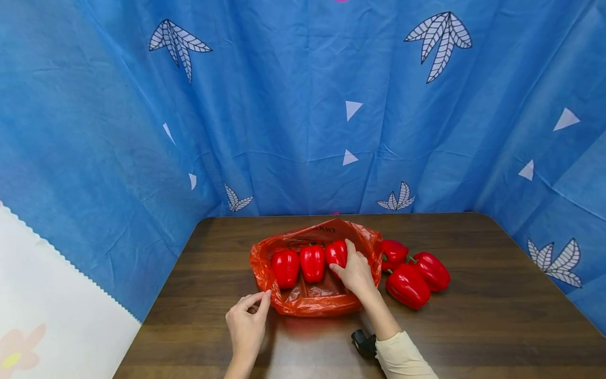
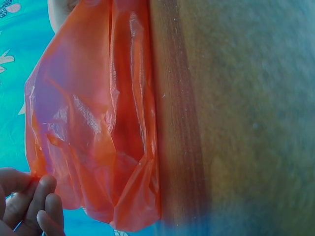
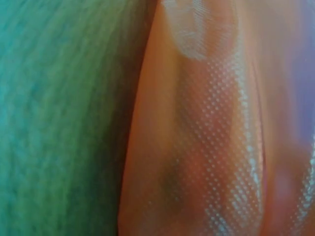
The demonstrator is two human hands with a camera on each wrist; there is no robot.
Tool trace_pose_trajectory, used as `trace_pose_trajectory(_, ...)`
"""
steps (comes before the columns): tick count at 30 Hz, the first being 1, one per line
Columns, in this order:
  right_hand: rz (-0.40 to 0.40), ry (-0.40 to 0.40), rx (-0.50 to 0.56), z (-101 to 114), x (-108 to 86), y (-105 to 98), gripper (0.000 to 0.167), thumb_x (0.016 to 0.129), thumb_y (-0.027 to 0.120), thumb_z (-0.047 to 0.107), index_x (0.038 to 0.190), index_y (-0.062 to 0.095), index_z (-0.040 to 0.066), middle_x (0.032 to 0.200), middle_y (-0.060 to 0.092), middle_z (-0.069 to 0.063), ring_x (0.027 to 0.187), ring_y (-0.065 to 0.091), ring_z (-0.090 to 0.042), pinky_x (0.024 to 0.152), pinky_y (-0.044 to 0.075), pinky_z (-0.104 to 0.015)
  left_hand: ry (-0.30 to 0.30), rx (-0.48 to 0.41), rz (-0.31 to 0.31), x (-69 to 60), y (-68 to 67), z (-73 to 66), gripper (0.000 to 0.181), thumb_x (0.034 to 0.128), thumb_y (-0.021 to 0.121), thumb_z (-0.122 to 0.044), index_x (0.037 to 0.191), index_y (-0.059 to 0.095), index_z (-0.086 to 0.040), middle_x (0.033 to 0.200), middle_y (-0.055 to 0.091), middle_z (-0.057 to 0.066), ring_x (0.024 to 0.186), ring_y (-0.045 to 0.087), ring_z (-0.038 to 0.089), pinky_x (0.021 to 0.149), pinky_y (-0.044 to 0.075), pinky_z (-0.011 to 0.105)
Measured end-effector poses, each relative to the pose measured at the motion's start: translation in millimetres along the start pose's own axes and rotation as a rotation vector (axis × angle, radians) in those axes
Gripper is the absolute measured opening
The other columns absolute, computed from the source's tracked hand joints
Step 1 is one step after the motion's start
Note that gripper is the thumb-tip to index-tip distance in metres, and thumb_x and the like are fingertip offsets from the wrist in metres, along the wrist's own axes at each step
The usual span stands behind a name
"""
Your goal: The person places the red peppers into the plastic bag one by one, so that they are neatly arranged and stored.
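Note:
A red plastic bag [image 1: 317,307] lies on the table with its mouth spread wide. Inside it, two red bell peppers [image 1: 285,269] stand side by side on the left. My right hand [image 1: 356,270] reaches into the bag and grips a third bell pepper [image 1: 335,253] at the right of that row. With thumb and fingertips, my left hand [image 1: 247,322] pinches the bag's front left rim; the left wrist view shows those fingers [image 2: 47,184] on the thin plastic. Bag film fills most of the right wrist view, so the right hand is hidden there.
Right of the bag, touching one another, lie three more bell peppers [image 1: 408,286]. A black device [image 1: 363,343] shows beside the right sleeve. Blue patterned cloth [image 1: 303,105] hangs behind the wooden table [image 1: 497,316], and a white cloth [image 1: 57,295] is at the left.

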State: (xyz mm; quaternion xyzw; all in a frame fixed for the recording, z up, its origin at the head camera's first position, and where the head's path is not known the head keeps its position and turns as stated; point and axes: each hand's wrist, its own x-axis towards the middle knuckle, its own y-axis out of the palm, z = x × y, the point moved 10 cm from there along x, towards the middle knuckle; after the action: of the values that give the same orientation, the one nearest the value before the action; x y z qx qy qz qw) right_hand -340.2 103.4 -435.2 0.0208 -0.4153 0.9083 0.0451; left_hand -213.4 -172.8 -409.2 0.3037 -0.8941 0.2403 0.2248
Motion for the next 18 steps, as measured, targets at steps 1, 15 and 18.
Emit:
trace_pose_trajectory(1,0.001,-0.002,-0.005,0,-0.3,0,0.081,0.083,0.078,0.022,0.148,0.033,0.003,0.13,0.055,-0.03,0.114,0.056,-0.046,0.094,0.048,-0.06,-0.001,0.001,0.0,0.0,0.0,0.0,0.008,0.0769,0.081,-0.006,0.07,0.077,-0.008,0.058,0.064,-0.003,0.051,0.046,-0.004,0.049,0.039,0.011)
trace_pose_trajectory(15,-0.085,-0.118,0.037,40,-19.2,-42,0.074,0.083,0.078,0.023,0.145,0.043,0.004,0.138,0.052,-0.024,0.123,0.051,-0.044,0.098,0.046,-0.059,0.002,-0.013,-0.005,0.4,-0.9,0.0,0.007,0.0768,0.081,-0.006,0.071,0.078,-0.008,0.061,0.067,0.0,0.052,0.047,-0.004,0.049,0.04,0.011)
trace_pose_trajectory(18,-0.109,-0.14,0.08,50,-29.3,-65,0.068,0.084,0.077,0.023,0.143,0.047,0.006,0.138,0.054,-0.021,0.124,0.052,-0.041,0.097,0.047,-0.058,0.0,-0.017,-0.002,0.5,-0.7,-0.3,0.007,0.0768,0.081,-0.005,0.071,0.077,-0.007,0.061,0.067,0.001,0.052,0.047,-0.004,0.049,0.04,0.011)
